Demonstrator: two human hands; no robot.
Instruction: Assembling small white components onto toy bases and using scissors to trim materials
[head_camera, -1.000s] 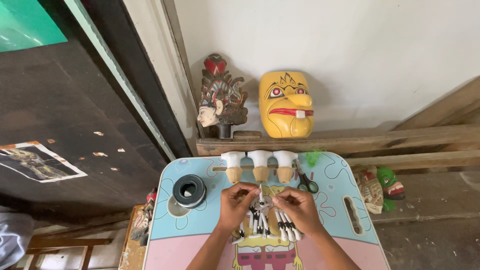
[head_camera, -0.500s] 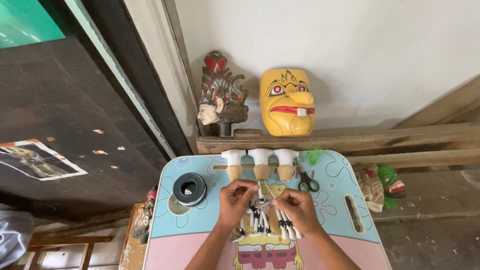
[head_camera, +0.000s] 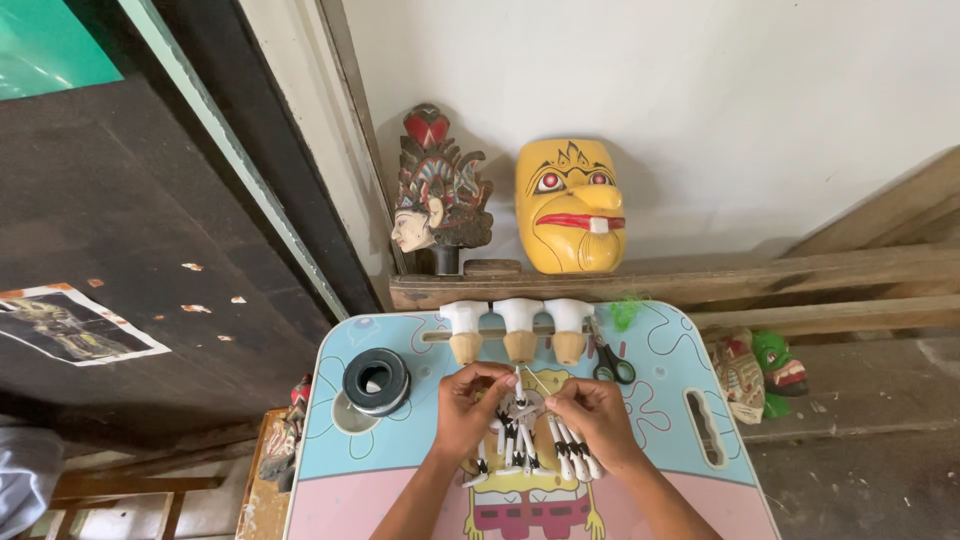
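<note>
centrally, both hands, left hand (head_camera: 468, 408) and right hand (head_camera: 592, 418), fingers pinched shut on thin pale thread (head_camera: 530, 378) (above slim white-and-black pegs (head_camera: 530, 445)).

Bare surface (head_camera: 400, 470) lay open at the lower left and far right, black tape roll (head_camera: 377, 380) blocked the left side, three white-capped pegs (head_camera: 518, 330) walled the far edge, scissors (head_camera: 610, 362) sat beside them, small white sticks (head_camera: 530, 445) crowded the middle.

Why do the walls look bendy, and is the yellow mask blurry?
Head view: the wide lens bows the dark door frame near the edge. The yellow mask is sharp, in soft daylight, with a faint shadow on the wall. The left hand and right hand look clear, not smeared.
</note>
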